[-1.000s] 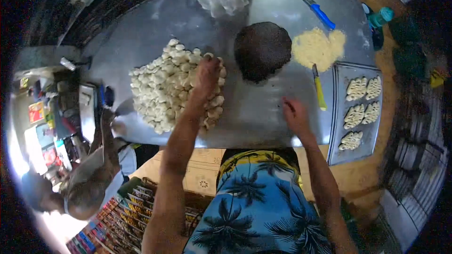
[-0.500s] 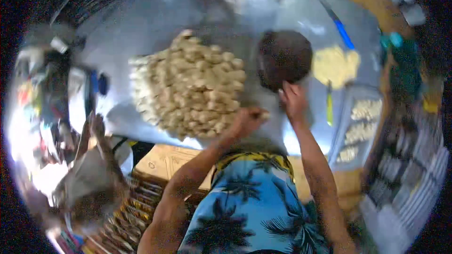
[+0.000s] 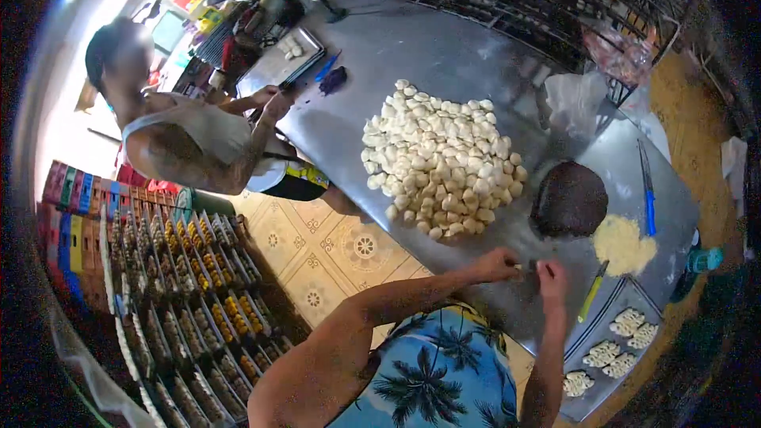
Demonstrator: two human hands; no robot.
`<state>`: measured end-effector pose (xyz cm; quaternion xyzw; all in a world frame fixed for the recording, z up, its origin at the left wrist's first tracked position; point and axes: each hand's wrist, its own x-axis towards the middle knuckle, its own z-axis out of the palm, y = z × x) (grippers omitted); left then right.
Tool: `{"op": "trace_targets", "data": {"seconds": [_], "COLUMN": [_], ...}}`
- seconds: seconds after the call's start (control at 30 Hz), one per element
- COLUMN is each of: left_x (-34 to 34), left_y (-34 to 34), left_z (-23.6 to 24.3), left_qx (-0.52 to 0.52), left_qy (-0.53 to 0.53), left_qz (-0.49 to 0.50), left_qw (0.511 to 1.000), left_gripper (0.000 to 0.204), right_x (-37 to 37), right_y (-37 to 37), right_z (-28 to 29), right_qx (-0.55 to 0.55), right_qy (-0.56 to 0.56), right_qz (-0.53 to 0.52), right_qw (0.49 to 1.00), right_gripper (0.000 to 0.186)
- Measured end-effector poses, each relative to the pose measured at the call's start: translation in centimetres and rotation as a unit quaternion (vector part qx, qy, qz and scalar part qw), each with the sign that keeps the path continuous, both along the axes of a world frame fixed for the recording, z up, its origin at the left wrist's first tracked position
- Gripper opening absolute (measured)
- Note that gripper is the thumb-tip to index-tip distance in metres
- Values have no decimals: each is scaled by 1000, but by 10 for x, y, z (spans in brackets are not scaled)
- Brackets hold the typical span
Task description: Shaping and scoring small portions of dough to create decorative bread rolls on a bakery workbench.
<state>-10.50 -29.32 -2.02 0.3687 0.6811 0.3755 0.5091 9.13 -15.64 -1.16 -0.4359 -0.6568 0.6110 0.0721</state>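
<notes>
Head view: left hand (image 3: 496, 265) and right hand (image 3: 552, 278), fingers curled, grip too small to tell; beyond, on grey metal table (image 3: 499, 70), heaped round cream dough balls (image 3: 444, 160) beside dark-brown domed mound (image 3: 571, 200). Possible sticking or tearing of dough balls, from crowding.

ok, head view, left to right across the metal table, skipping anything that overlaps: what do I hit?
Small dark lump → pile of pale dough pieces → large dark mound → blue-handled knife.
</notes>
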Motion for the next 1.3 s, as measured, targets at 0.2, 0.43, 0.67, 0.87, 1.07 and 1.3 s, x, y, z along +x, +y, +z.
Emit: {"op": "trace_targets", "data": {"seconds": [0.2, 0.43, 0.67, 0.87, 1.07, 1.3], "left_x": [56, 73, 60, 63, 58, 49], "left_y": [3, 2, -9, -18, -29, -33], "left_z": [-14, -37, -47, -29, -27, -46], "left_qx": [17, 67, 179, 121, 151, 121], "left_qy": [48, 86, 198, 203, 404, 408], "left_qz": [17, 42, 23, -57, -125, -149], "left_qw": [999, 993, 963, 970, 894, 893], "left_gripper": [26, 25, 28, 44, 51, 44], "right_x": [54, 38, 45, 42, 34, 28], "right_y": [-82, -117, -96, -66, -74, -87], "right_z": [-18, -55, -83, -74, -50, -26], "right_qx": [220, 319, 398, 419, 285, 163], "right_qy": [60, 62, 31, -8, -32, -5], "right_qz": [-69, -58, -104, 24, -9, 20], "right_qw": [971, 944, 911, 908, 958, 986], "right_gripper": [21, 39, 38, 31, 36, 33]}}
